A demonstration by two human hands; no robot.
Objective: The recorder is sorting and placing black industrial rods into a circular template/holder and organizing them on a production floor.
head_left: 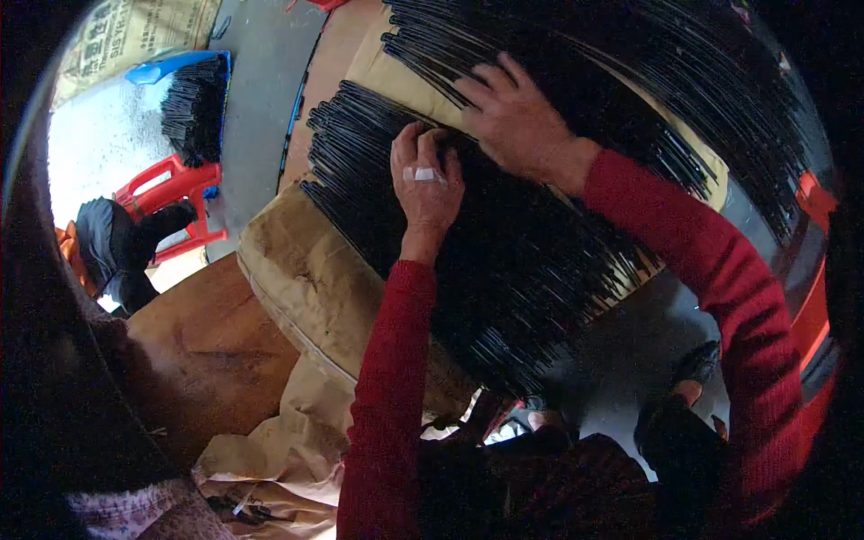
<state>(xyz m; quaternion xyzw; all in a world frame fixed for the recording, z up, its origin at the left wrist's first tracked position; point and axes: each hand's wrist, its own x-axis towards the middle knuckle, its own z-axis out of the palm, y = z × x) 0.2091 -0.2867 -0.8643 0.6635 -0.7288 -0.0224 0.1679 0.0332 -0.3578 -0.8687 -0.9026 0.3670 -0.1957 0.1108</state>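
A large heap of thin black rods (513, 243) lies in front of me on brown paper-like sacking. My left hand (425, 180), with white tape across it, rests at the left part of the heap. Its fingers curl down among the black rods, and their tips are hidden. My right hand (517, 121) lies farther over to the right, across the upper rods. Its fingers are stretched out and somewhat apart, touching the pile, and no rod shows gripped in them. Both forearms wear red knitted sleeves.
A stuffed tan sack (301, 265) bulges beside the heap's left edge, above a brown board (211, 333). Crumpled paper (288, 441) lies lower left. Another person (117, 243) is near a red plastic stool (180, 193). Beyond is a smaller black bundle (192, 108).
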